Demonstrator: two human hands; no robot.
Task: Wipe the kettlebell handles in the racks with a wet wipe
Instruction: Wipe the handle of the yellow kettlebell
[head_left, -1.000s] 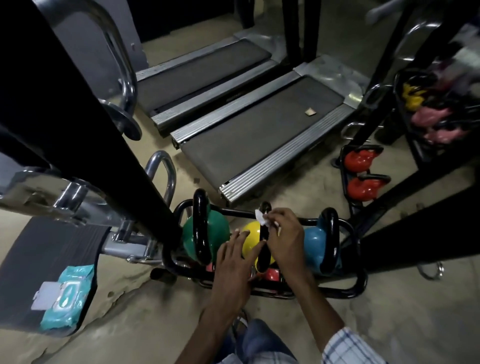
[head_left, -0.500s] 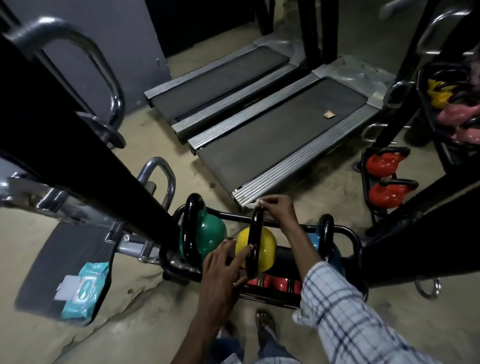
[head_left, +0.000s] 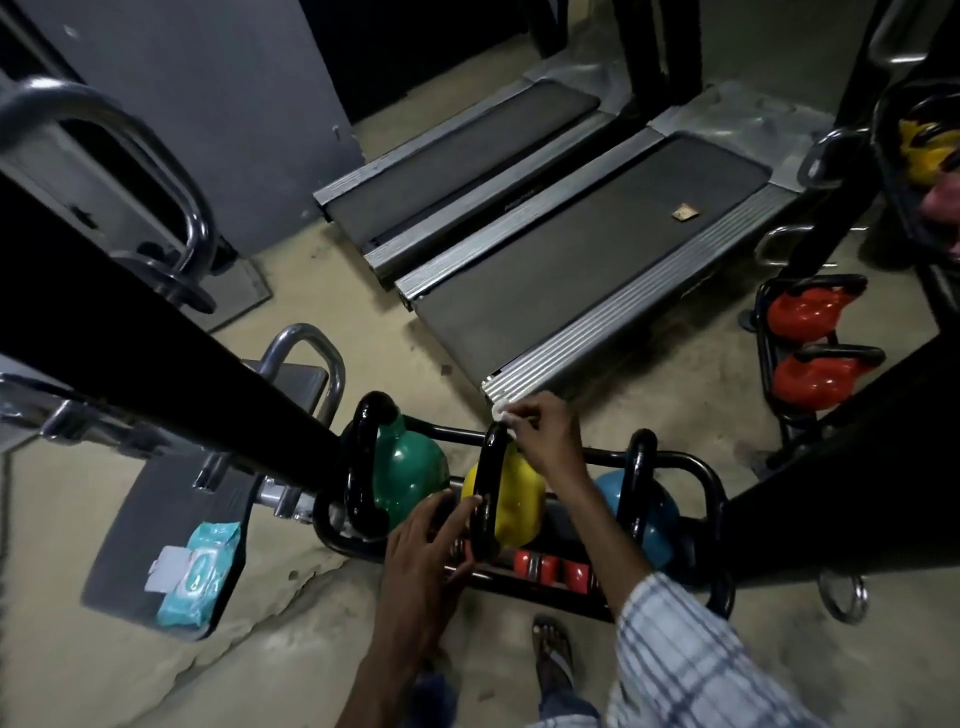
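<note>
No text, brand, number or sign is legible in the head view. A faint marking on the treadmill side rail is too small to read. The printing on the wet wipe pack is blurred and cannot be read.

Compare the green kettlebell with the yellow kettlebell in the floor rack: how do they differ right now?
The glossy green kettlebell sits at the left end; the yellow kettlebell sits in the middle. No hand touches the green one; the left hand holds the yellow one's handle while the right hand pinches a white wet wipe against its far end. Both have black handles and share the black tubular rack.
</note>
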